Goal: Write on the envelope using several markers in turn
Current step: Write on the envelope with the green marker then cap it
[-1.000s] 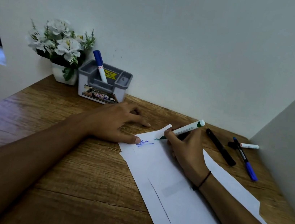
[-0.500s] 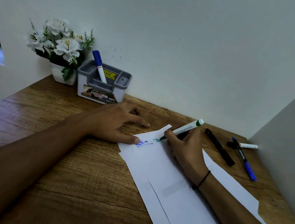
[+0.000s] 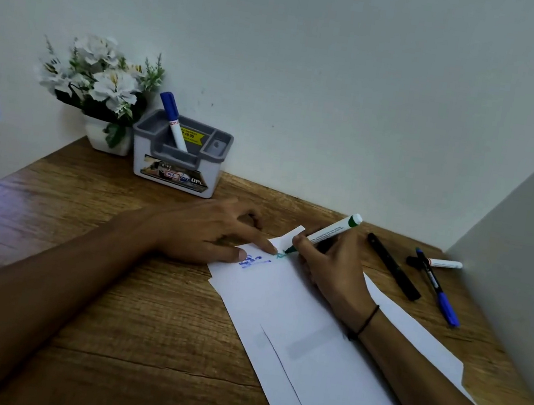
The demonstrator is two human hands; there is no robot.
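— The worktop (image 3: 130,289) is wood with a grain, and the envelope (image 3: 316,353) lies long across it with nothing under it to stop it sliding. What holds it?

— Only the left hand (image 3: 206,235). It lies flat, fingers spread, not gripping anything, with two fingertips pressing the far corner of the envelope. If that pressure eases while the pen pushes, I'd expect the paper to skate and the stroke to skew.

— And the right hand (image 3: 331,273)?

— Its grip is closed round the green marker (image 3: 330,233), tip down on the envelope at that same far corner, just beside the left fingertips. The heel of the hand rests on the paper, nearer the camera than the writing.

— So smearing?

— That's my worry. There's blue writing (image 3: 250,262) on the envelope right at the left thumb, and fresh green marks (image 3: 282,255) at the tip. Marker ink on smooth paper may stay wet a while; a fingertip shifting sideways could drag it. The green line could also run into the blue, they're that close.

— The spare pens?

— Right of the envelope: a black marker (image 3: 394,266) near its edge, then a blue pen (image 3: 438,291) and a white marker (image 3: 439,263), well apart from the hands. Whether any is uncapped I can't tell. Round barrels can roll off if the wrist knocks them when swapping.

— And the holder (image 3: 178,162)?

— Beyond the envelope, by the wall, with a blue-capped marker (image 3: 174,120) standing in it. Out of harm's way, I'd say.
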